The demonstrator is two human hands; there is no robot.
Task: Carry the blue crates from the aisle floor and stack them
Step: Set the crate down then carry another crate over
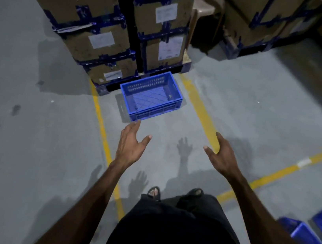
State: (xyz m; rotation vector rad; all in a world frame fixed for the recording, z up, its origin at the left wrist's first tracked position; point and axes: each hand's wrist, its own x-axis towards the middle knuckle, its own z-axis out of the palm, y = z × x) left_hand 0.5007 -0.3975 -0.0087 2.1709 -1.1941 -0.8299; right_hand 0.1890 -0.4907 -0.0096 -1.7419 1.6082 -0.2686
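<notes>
An empty blue plastic crate (150, 96) sits upright on the grey floor between two yellow lines, right in front of a pallet of boxes. My left hand (130, 143) is stretched out below the crate's near left corner, fingers straight and holding nothing. My right hand (222, 153) reaches forward to the right of it, also open with nothing in it, well apart from the crate. More blue crates (316, 230) show at the lower right edge, partly cut off.
Stacked cardboard boxes (99, 26) with blue tape stand on a pallet behind the crate. More boxes (259, 22) rise at the back right, with a beige plastic chair (204, 10) between the stacks. Yellow floor lines (203, 111) mark the bay.
</notes>
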